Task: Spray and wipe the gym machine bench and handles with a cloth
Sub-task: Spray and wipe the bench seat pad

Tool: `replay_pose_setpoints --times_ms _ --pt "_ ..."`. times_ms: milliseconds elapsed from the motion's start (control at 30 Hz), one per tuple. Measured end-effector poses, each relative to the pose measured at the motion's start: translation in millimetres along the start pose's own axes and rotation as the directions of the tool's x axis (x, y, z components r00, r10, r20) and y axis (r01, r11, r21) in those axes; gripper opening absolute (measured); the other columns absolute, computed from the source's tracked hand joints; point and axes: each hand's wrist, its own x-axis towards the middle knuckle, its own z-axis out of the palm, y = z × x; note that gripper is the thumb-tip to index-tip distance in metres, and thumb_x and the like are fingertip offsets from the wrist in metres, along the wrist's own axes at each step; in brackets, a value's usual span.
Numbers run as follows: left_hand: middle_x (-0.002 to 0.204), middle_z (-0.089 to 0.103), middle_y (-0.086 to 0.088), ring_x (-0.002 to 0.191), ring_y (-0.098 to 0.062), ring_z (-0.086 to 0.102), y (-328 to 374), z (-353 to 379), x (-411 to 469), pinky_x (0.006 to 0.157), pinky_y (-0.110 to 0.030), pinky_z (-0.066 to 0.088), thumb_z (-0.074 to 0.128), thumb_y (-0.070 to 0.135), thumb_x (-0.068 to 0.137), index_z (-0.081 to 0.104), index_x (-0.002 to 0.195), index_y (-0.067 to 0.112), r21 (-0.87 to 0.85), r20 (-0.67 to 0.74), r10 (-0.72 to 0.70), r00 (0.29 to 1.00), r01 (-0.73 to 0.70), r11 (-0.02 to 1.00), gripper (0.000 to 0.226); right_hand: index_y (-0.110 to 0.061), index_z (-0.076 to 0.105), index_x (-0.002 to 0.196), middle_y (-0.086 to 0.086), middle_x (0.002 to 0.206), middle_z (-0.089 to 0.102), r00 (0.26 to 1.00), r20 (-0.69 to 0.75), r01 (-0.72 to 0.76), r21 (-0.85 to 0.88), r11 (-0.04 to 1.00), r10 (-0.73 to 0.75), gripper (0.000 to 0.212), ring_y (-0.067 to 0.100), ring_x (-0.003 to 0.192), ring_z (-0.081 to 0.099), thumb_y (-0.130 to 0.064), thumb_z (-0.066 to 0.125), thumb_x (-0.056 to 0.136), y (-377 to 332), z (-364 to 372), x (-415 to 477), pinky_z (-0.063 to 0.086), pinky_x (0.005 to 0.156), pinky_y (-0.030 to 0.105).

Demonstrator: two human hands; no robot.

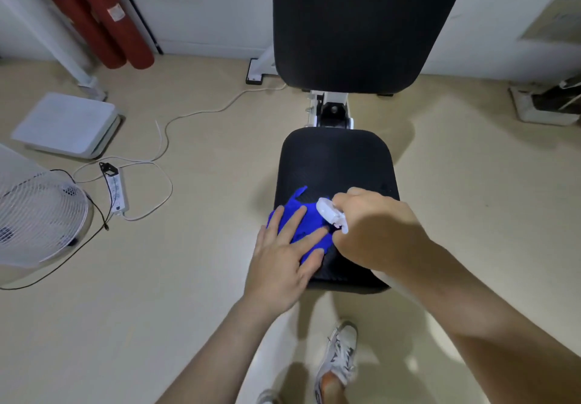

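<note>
Cloth (309, 218) under straight-fingered left hand (279, 262) on seat pad (339, 161), right hand (377, 230) curled round spray bottle (328, 212), bottle body hidden.

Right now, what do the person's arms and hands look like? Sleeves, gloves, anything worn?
Left hand and right hand: no gloves. Left forearm and right forearm uncovered to the frame edge: no sleeves, watch or band. No rings on visible fingers.

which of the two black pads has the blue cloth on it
The lower seat pad, nearer the person: the left hand presses the blue cloth on it. The backrest pad carries none.
</note>
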Motion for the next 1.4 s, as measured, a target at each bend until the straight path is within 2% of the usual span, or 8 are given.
replay_pose_setpoints --times_ms 133,300,433,633,733,1033,1200,1400 --pt "0.159 0.018 0.011 0.148 -0.016 0.002 -4.0 -9.7 64.1 0.118 -0.035 0.008 0.027 0.052 0.096 0.038 0.139 0.050 0.146 0.058 -0.030 0.998 0.021 0.989 0.045 -0.021 0.036 0.072 -0.002 0.071 0.037 0.995 0.092 -0.035 -0.029 0.999 0.038 0.006 0.026 0.066 0.042 -0.021 0.034 0.066 31.5 -1.0 16.6 0.029 0.056 0.029" --pt "0.161 0.015 0.002 0.148 -0.019 0.003 -24.0 -6.2 145.7 0.120 -0.037 0.012 0.030 0.044 0.100 0.026 0.148 0.041 0.161 0.041 -0.094 0.995 0.086 0.983 0.048 -0.017 0.037 0.069 0.001 0.061 0.031 0.998 0.049 -0.038 -0.135 0.990 0.045 0.008 0.025 0.058 0.039 -0.016 0.040 0.061 77.0 9.5 23.7 0.029 0.044 0.025" --pt "0.161 0.016 -0.003 0.148 -0.023 0.005 -20.2 -3.8 177.6 0.120 -0.040 0.011 0.022 0.046 0.099 0.023 0.150 0.033 0.256 0.039 -0.113 0.993 0.099 0.961 0.053 -0.015 0.056 0.082 0.001 0.068 0.055 0.985 0.097 -0.155 0.119 0.981 0.144 0.018 0.029 0.065 0.051 -0.006 0.056 0.067 124.1 7.8 15.7 0.045 0.055 0.034" --pt "0.158 0.025 0.003 0.147 -0.021 0.019 66.7 20.8 74.5 0.116 -0.045 0.021 0.018 0.050 0.095 0.029 0.148 0.035 0.306 0.370 0.305 0.877 -0.425 0.852 0.056 -0.044 0.050 0.087 -0.008 0.060 0.057 0.926 0.254 -0.371 0.467 0.803 0.280 0.037 0.019 0.060 0.055 -0.009 0.055 0.076 145.4 7.6 -9.4 0.045 0.058 0.029" --pt "0.156 0.029 0.006 0.146 -0.021 0.024 77.1 28.8 84.2 0.115 -0.048 0.025 0.025 0.048 0.095 0.034 0.145 0.037 0.279 0.419 0.376 0.826 -0.512 0.813 0.053 -0.040 0.050 0.098 -0.008 0.060 0.057 0.902 0.279 -0.428 0.480 0.765 0.330 0.032 0.015 0.059 0.055 -0.014 0.055 0.079 153.4 12.4 -24.8 0.039 0.051 0.019" --pt "0.161 0.014 0.004 0.149 -0.018 0.003 82.9 50.0 219.3 0.119 -0.047 0.004 0.025 0.045 0.100 0.024 0.149 0.035 0.351 0.246 0.102 0.964 -0.186 0.918 0.050 -0.034 0.051 0.093 -0.008 0.055 0.052 0.910 0.214 -0.412 0.569 0.711 0.356 0.025 0.019 0.055 0.047 -0.023 0.051 0.070 167.8 23.8 -30.7 0.039 0.056 0.028" --pt "0.156 0.025 0.012 0.148 -0.016 0.004 103.6 45.0 122.7 0.118 -0.041 0.004 0.025 0.047 0.094 0.037 0.143 0.040 0.279 0.430 0.353 0.831 -0.494 0.823 0.051 -0.028 0.052 0.095 -0.010 0.060 0.054 0.883 0.157 -0.452 0.541 0.709 0.443 0.022 0.016 0.057 0.046 -0.018 0.053 0.076 167.1 21.6 -48.0 0.037 0.050 0.019" --pt "0.145 0.043 0.007 0.144 -0.025 0.027 88.9 39.8 39.9 0.116 -0.045 0.021 0.040 0.043 0.086 0.060 0.122 0.039 0.348 0.512 0.534 0.672 -0.731 0.587 0.042 -0.040 0.048 0.105 -0.006 0.065 0.054 0.844 0.271 -0.532 0.533 0.658 0.463 0.032 0.021 0.062 0.053 -0.018 0.051 0.081 132.1 23.9 -80.8 0.045 0.058 0.029"
